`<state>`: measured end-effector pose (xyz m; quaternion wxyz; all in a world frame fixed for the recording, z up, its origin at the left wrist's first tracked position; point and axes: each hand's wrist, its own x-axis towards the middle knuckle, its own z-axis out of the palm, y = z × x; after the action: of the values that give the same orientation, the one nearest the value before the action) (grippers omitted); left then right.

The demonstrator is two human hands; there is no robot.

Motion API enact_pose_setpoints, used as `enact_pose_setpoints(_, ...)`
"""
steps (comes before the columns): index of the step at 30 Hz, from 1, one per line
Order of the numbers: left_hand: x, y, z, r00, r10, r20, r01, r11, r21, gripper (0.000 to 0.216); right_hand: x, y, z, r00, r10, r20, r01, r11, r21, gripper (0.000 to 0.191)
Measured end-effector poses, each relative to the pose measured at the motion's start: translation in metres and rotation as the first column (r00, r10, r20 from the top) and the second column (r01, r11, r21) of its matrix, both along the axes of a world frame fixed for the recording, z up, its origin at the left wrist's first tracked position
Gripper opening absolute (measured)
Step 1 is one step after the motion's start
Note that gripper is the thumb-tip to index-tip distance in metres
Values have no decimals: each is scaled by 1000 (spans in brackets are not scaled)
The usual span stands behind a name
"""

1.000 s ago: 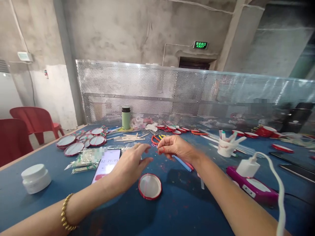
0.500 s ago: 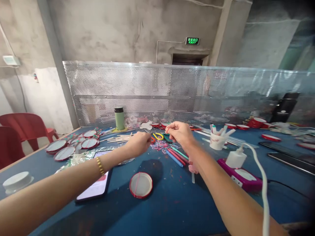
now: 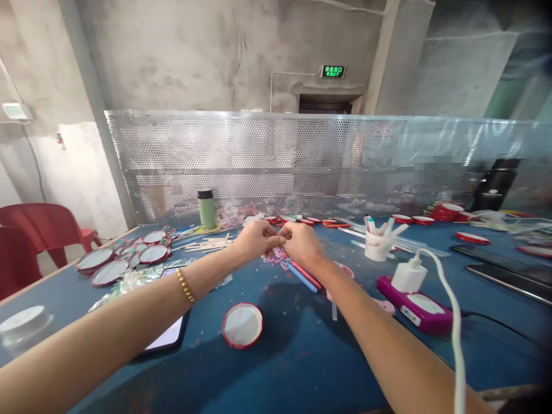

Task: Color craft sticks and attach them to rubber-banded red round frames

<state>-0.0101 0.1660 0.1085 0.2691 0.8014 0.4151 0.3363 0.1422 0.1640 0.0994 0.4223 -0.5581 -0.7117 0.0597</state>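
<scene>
My left hand (image 3: 253, 240) and my right hand (image 3: 302, 242) meet over the middle of the table, thumbs and fingertips pinched together. Whatever lies between them is too small or hidden to make out. Just beneath the fingers is a pile of small pink and blue pieces (image 3: 276, 257). Beside my right hand lie a blue marker-like stick (image 3: 303, 278) and a red one. Nearer to me a red-rimmed round jar lid (image 3: 242, 326) lies with its pale inside up and a thin pink line across it.
A phone (image 3: 170, 333) lies beneath my left forearm. More lids (image 3: 155, 253) and wooden sticks (image 3: 209, 244) lie to the left, behind them a green bottle (image 3: 206, 208). Rightward stand a pen cup (image 3: 378, 246) and a purple power strip (image 3: 414, 305) with a white cable.
My hands were apart, with a small red bit at my right fingertips. Both have come together at the middle, and the view has shifted slightly.
</scene>
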Motion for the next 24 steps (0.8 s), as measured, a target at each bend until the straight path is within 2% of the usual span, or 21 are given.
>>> enact_pose_setpoints(6,-14,-7,0,999,7,44,-3,997,-83,18,-12,-12,1,992,113,-54,-115,992,-42,13)
enact_pose_setpoints(10,-24,-3,-4,1000,22,7,-21,998,-62,14,-15,-12,-2,975,185,-127,-195,978,-77,15)
enact_pose_setpoints(14,-29,-4,-7,999,30,-28,-31,999,-19,11,-12,-9,-3,924,259,-281,-308,940,-145,12)
enact_pose_setpoints(17,-30,-8,-7,999,40,-29,-39,999,20,9,-13,-10,-4,834,323,-448,-435,884,-173,11)
enact_pose_setpoints(20,-29,-13,-3,999,51,-14,-51,998,45,12,-19,-14,-2,697,384,-606,-565,814,-134,15)
enact_pose_setpoints(24,-33,-18,5,993,117,30,-120,988,101,14,-24,-23,-1,552,442,-707,-687,722,-84,19)
